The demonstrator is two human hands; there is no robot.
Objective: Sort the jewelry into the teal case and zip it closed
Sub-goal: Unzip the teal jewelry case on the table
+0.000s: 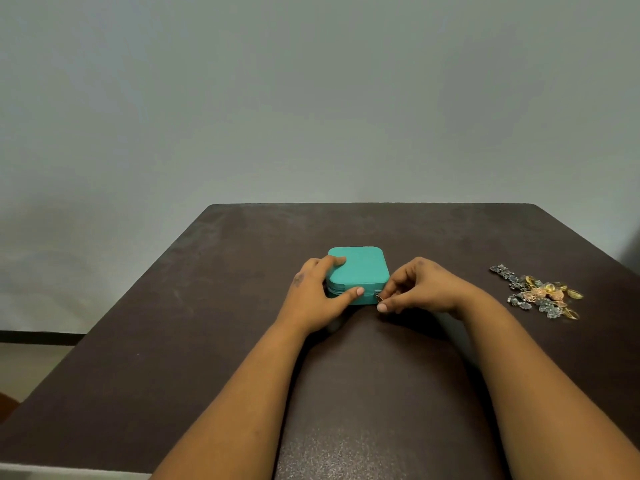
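So far, little of the sorting looks done. The teal case [358,271] sits closed near the middle of the dark table [173,341], and the jewelry [540,292] lies in a tangled heap well apart from it, toward the table's right edge. The left hand [318,296] steadies the case, thumb along its front side and fingers resting over the lid. The right hand [415,289] pinches the small zipper pull [379,297] at the case's front right corner. Judging by this, the case must be unzipped first; then comes filling it and zipping it shut.
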